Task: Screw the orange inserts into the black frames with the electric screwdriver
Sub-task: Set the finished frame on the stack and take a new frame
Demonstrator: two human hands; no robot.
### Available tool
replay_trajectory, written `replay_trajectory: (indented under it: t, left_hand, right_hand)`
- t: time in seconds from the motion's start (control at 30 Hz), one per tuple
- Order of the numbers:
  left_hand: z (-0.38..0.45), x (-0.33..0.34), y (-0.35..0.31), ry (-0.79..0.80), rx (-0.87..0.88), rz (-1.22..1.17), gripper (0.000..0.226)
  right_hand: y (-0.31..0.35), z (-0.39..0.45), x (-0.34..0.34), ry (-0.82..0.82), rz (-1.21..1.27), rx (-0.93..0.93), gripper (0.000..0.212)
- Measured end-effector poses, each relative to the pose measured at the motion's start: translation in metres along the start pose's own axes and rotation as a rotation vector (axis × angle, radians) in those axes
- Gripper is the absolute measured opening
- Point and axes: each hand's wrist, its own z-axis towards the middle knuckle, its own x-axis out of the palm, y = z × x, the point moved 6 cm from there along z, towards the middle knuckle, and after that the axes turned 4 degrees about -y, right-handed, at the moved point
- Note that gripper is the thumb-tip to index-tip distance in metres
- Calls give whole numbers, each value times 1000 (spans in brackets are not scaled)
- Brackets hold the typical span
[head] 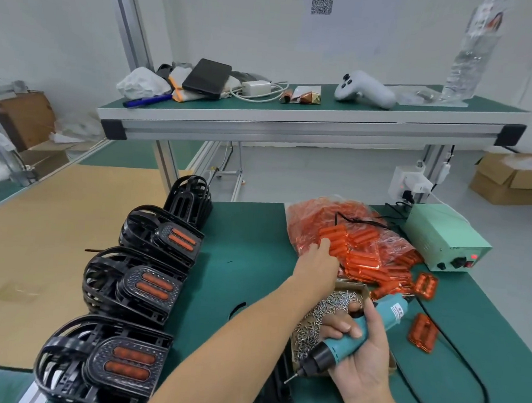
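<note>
My left hand (316, 261) reaches across the mat into a clear bag of orange inserts (362, 239) and holds one orange insert (334, 239) at the bag's near left side. My right hand (365, 362) grips the teal electric screwdriver (346, 340), whose bit points down-left near a black frame (273, 390) that lies mostly hidden under my left forearm. Along the left stand stacks of black frames with orange inserts fitted (145, 287). Two loose orange inserts (423, 333) lie to the right.
A cardboard box of small screws (332, 310) sits between my hands. The green power supply (444, 239) stands at the back right, and its black cable (453, 387) loops over the mat. An upper shelf (295, 118) carries a phone, a charger and a controller.
</note>
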Motion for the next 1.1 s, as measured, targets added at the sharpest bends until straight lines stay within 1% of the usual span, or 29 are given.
replay_trajectory:
  t: [0.07,0.13,0.2,0.27,0.33,0.43,0.47,0.5,0.6,0.67,0.73,0.8,0.97,1.1]
  left_hand:
    - [-4,0,2,-57,3,-29,18]
    - [-7,-5,6,-151,25,-50,19]
    - [-9,-14,8,-236,61,-57,19]
    - [-13,-24,10,-293,45,-181,17]
    - [-25,-37,17,-333,-76,-439,12]
    - [-65,-50,32,-389,-332,-825,10]
    - [-84,-54,38,-433,-406,-890,12]
    - [-105,-57,46,-483,-477,-903,12]
    - [-180,-62,76,-590,-684,-819,22]
    - [-225,-57,91,-554,-784,-753,23]
    - [-252,-49,94,-459,-829,-724,23]
    - [-264,-41,87,-398,-819,-688,21]
    - [-263,-31,57,-334,-708,-538,15]
    - [-264,-28,44,-216,-641,-413,25]
  right_hand:
    - [-2,0,0,-7,-19,-11,31]
    - [-3,0,0,-26,-43,-25,23]
    - [-3,1,-1,-40,-40,-29,21]
    - [-4,1,-1,-46,-31,-27,22]
    - [-4,1,-1,-47,-30,-23,23]
    - [-4,1,-1,-33,-38,-20,22]
    - [-4,1,-1,-27,-39,-20,22]
    - [-4,0,0,-25,-43,-17,23]
    - [-5,0,1,-20,-55,-9,23]
    - [-5,1,1,-14,-54,-5,22]
    - [-6,1,1,-12,-51,-2,22]
    - [-6,0,1,-14,-52,-1,21]
    - [-4,-3,3,-14,-46,-1,21]
    - [-4,-5,4,-24,-39,2,22]
